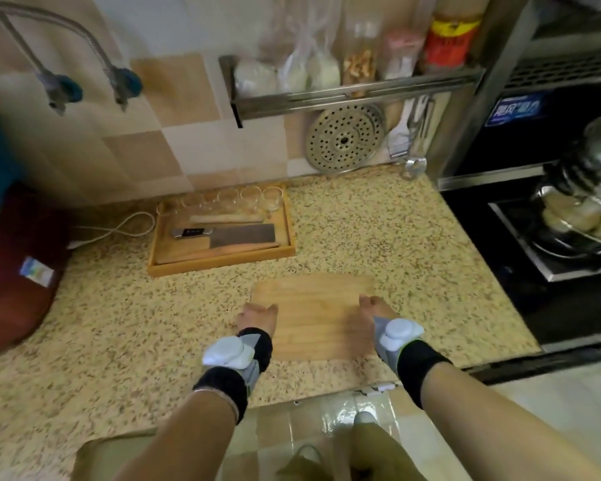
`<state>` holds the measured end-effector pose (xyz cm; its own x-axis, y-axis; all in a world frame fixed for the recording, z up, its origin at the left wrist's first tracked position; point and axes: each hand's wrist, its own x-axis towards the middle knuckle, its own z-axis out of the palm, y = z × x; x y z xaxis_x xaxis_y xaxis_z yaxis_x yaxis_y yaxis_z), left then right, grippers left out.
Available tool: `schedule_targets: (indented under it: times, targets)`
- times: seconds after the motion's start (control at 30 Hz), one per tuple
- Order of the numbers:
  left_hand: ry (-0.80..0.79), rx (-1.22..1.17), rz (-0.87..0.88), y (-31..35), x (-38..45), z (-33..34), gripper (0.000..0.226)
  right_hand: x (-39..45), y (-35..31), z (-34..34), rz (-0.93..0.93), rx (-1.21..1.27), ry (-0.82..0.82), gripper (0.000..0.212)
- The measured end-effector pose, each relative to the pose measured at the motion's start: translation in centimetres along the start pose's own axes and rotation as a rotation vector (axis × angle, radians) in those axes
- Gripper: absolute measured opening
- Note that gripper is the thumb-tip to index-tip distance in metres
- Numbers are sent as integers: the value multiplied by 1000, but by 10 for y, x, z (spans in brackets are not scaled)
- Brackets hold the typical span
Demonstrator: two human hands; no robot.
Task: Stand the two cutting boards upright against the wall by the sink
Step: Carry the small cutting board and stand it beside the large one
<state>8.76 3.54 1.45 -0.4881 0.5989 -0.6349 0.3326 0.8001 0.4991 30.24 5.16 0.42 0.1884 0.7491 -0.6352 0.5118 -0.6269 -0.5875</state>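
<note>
A light wooden cutting board lies flat on the speckled countertop, near its front edge. My left hand is at the board's left edge and my right hand at its right edge, fingers curled down over the sides. The fingertips are hidden. A second flat wooden board lies in a wooden tray further back, partly under a cleaver. The tiled wall rises behind the tray.
The tray also holds several glasses and a rolling pin. A perforated steamer plate leans on the wall under a shelf of jars. A stove with pots is at the right, a dark red appliance at the left, with a white cord.
</note>
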Motion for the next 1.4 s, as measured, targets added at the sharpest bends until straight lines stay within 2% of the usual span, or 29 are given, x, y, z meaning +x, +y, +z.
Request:
schedule_targets:
  times: [0.13,0.23,0.37,0.43,0.53,0.87,1.03,1.13,1.4]
  targets:
    - [-1,14,-4,7,2,19,48,24,13,-12,13,-29,7,37]
    - [-17,55,-25,8,7,36,57,33,24,-17,21,68,-51,21]
    - [-71,119,-48,16,6,63,39,63,35,-23,52,-3,17,36]
    - [-97,137,-39,19,4,70,31,73,40,-23,52,33,-4,28]
    - [-110,167,-58,26,6,82,34,83,45,-25,50,35,-19,21]
    - [-124,177,-76,32,15,89,26,81,23,-26,25,-238,-31,42]
    - [-113,179,-94,35,12,87,36,82,21,-25,28,-250,-54,51]
    - [-129,161,-83,37,9,84,30,86,20,-21,30,-264,-63,58]
    - [-135,104,-50,32,4,78,28,82,17,-18,52,-364,-45,56]
